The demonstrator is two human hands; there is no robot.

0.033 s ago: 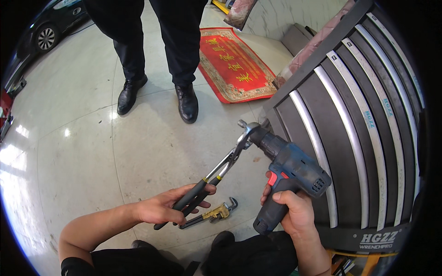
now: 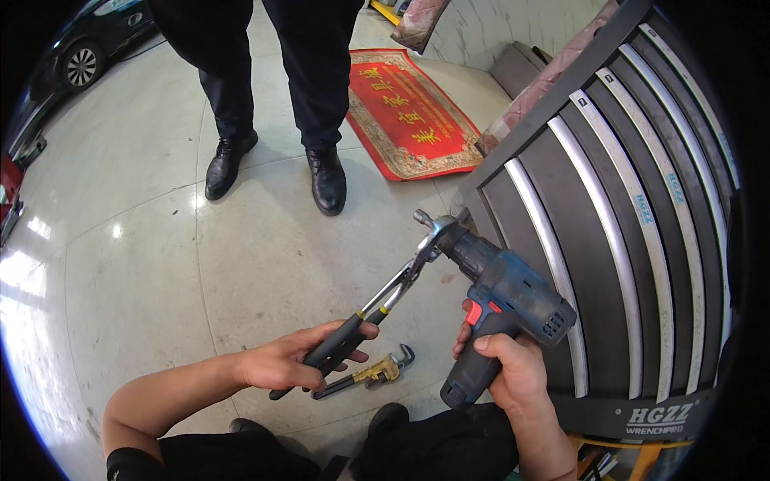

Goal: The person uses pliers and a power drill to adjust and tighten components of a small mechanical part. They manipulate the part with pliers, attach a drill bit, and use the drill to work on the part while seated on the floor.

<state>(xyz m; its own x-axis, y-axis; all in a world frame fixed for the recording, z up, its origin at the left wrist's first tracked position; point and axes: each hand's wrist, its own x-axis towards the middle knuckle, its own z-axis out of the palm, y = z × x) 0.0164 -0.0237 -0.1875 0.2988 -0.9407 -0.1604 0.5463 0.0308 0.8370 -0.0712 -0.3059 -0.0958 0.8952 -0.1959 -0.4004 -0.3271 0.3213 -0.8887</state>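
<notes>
My left hand [image 2: 290, 357] is closed round the dark, yellow-ringed handles of a pair of long pliers [image 2: 346, 335]. Their metal jaws are up against the nose of a blue and black cordless drill [image 2: 521, 293], around its front end. A small metal stub [image 2: 423, 216] pokes out beyond the jaws; which tool it belongs to I cannot tell. Wrapped round the drill's grip is my right hand [image 2: 517, 369], with fingers beside the red trigger. On the floor below the pliers lies a pipe wrench [image 2: 377, 373] with a yellowish body and dark handle.
A dark tool cabinet [image 2: 533, 188] with silver drawer handles rises close on my right. Facing me stands a person in dark trousers and black shoes [image 2: 327, 180]. Behind lies a red patterned mat [image 2: 409, 120]. A dark car [image 2: 96, 40] is at far left.
</notes>
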